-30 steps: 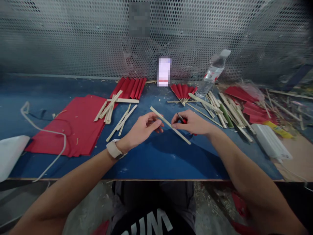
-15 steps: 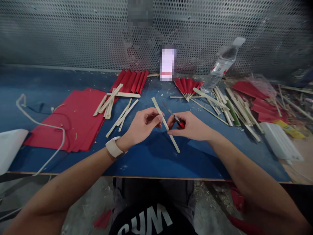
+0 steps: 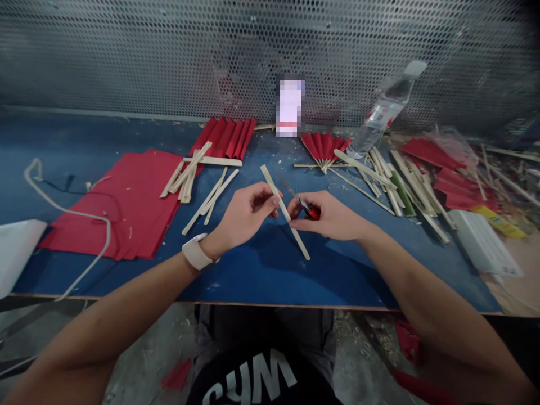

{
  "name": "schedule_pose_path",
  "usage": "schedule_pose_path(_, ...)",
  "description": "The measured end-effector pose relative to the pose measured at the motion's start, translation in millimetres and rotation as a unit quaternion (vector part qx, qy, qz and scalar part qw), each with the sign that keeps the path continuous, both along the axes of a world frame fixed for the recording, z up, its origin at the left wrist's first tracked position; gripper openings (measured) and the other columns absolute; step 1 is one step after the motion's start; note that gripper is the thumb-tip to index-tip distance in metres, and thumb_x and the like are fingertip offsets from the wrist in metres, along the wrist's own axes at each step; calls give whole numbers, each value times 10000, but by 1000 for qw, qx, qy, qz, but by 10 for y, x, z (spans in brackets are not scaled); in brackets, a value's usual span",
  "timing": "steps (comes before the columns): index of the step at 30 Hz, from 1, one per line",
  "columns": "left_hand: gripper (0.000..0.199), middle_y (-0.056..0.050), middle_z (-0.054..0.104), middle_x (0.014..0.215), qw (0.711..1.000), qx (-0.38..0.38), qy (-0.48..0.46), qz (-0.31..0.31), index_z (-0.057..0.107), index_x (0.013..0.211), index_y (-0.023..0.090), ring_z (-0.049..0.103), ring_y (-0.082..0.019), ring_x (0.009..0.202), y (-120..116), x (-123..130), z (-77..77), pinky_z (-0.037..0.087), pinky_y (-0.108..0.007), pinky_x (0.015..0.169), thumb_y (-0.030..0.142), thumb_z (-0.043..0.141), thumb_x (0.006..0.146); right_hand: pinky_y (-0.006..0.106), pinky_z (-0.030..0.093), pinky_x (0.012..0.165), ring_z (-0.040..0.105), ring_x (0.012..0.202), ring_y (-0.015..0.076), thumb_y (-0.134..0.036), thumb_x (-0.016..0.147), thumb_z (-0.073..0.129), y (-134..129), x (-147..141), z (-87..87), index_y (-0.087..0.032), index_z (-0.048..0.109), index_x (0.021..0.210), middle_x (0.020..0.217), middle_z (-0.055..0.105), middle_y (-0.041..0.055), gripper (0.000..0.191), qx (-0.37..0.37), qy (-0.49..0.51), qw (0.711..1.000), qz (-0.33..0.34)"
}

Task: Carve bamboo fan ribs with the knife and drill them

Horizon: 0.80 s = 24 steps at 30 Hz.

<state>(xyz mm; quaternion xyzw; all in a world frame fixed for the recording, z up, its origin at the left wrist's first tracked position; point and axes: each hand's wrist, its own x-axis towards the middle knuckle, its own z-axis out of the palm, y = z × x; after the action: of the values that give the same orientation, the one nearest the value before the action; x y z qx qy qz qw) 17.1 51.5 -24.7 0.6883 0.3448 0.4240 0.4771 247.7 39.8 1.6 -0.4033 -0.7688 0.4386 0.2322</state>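
Between my hands a pale bamboo strip (image 3: pixel 300 243) slants above the blue table, its far end up and to the left. My left hand (image 3: pixel 250 212) pinches it near the middle with thumb and fingers. My right hand (image 3: pixel 333 215) is closed around a small knife (image 3: pixel 311 211) with a red and black handle; its thin blade points away and to the left. The right thumb touches the strip's edge just below the left fingers. To the left lie a few crossed bamboo strips (image 3: pixel 210 203), with a pleated red paper (image 3: pixel 228 138) behind them.
Red paper sheets (image 3: pixel 113 211) are stacked at left, under a white cable (image 3: pixel 110 228). A small red fan (image 3: pixel 324 151), a bottle (image 3: pixel 382 115) and several bamboo pieces (image 3: pixel 415 185) lie or stand at right, near a white power strip (image 3: pixel 485 242). A phone (image 3: pixel 289 107) leans against the mesh wall.
Almost nothing differs. Both hands keep the same hold on the strip and the knife; the whole view has shifted very slightly.
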Motion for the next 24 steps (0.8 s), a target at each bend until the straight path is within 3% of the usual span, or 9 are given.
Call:
schedule_pose_path(5,164,-10,691,781,1000,-7,-11,-5,682,965,186,705,-137,710,-13,-2,21,621,-283,735,339,662,1019,222,415,500,492,527,83,-397,897,757,-6,3,14,-164,715,939,643,588,-32,240,-33,23,999,-12)
schedule_pose_path(9,192,-12,694,800,998,-38,-44,-10,675,973,181,717,-146,725,-38,24,55,642,-303,748,371,675,1003,210,409,424,506,472,61,-406,878,784,-10,8,2,-154,724,982,752,675,-4,279,-46,36,998,7)
schedule_pose_path(13,189,-10,654,744,997,-67,-48,2,638,904,196,692,-158,655,43,-37,111,596,-282,566,358,642,1002,212,394,374,501,427,50,-435,881,778,-23,-8,-16,-149,719,1001,848,741,38,315,-54,41,998,-19)
schedule_pose_path(18,156,-8,630,664,997,-36,38,51,664,866,203,615,-135,544,300,-258,137,531,-286,529,257,609,1001,236,389,347,488,397,58,-481,834,810,-16,-21,-43,-162,695,952,869,763,58,359,-61,44,992,-98)
schedule_pose_path(24,157,-26,631,639,988,5,129,86,706,841,199,588,-160,554,507,-522,133,492,-317,552,280,641,959,239,402,352,475,403,55,-496,857,783,-3,-9,-60,-177,693,955,895,767,62,346,-56,37,990,-126)
